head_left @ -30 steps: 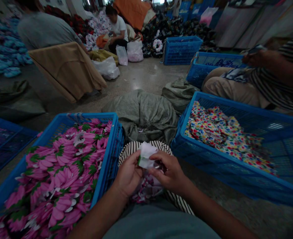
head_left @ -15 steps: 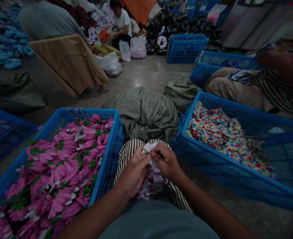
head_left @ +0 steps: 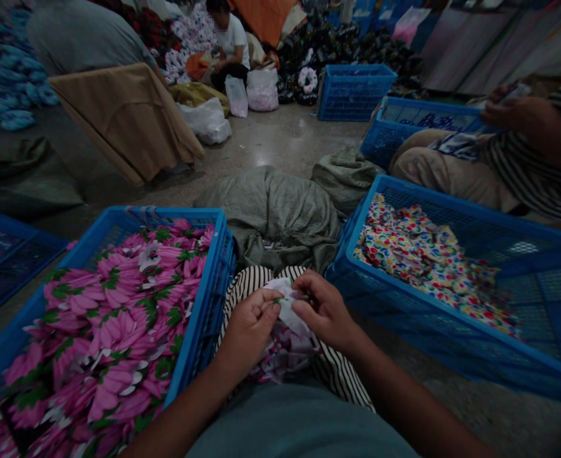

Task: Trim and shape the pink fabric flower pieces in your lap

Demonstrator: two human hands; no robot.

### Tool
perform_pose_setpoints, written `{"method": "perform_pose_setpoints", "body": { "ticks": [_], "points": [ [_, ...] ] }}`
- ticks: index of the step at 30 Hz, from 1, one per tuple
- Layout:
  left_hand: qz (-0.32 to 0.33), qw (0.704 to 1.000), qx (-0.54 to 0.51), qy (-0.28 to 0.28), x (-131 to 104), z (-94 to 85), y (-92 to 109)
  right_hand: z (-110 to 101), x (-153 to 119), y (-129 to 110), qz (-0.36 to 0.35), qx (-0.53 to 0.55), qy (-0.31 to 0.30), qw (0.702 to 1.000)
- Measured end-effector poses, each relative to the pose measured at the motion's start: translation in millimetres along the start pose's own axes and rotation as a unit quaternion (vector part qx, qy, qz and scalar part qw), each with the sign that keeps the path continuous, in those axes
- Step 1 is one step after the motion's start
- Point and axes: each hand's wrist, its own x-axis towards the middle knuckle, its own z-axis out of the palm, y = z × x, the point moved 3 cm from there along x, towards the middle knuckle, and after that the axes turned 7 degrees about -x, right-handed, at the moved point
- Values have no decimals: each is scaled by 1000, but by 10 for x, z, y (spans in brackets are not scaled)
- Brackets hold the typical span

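A white fabric piece (head_left: 287,312) with pink and green bits lies over my lap between both hands. My left hand (head_left: 252,318) pinches its left edge, where a bit of green shows at the fingertips. On the other side my right hand (head_left: 323,308) has its thumb and fingers closed on the upper right part of the same fabric. More pink-and-white cloth (head_left: 285,353) hangs below the hands on the striped trousers (head_left: 245,286).
Left of me stands a blue crate (head_left: 221,235) of pink and green pieces. At right, another blue crate (head_left: 380,270) holds multicoloured fabric. Grey-green sacks (head_left: 280,203) lie ahead. A person in stripes (head_left: 523,146) sits at right; others sit farther back.
My hands have moved slightly apart, and more of the white fabric shows spread between them. The view has shifted a little. The person at right has moved their hands.
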Motion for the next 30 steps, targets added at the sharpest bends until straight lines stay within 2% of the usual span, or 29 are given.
{"method": "perform_pose_setpoints", "body": {
  "ticks": [3, 5, 12, 15, 23, 30],
  "points": [
    [9, 1000, -2, 5, -37, 6, 1, -64, -49, -36, -40, -14, -54, 998],
    [29, 999, 16, 11, -60, 4, -2, -96, -66, -55, -58, -39, -67, 995],
    [108, 981, 161, 21, -135, -11, 51, -128, -38, -159, -92, -155, -119, 976],
    [118, 977, 176, 7, -160, 6, 83, -131, -34, -194, -108, -188, -132, 967],
    [104, 987, 123, -25, -150, 60, 84, -135, -57, -189, -123, -223, -140, 957],
    [107, 974, 190, -67, -156, 67, 79, -126, -68, -174, -124, -213, -134, 960]
  ]
}}
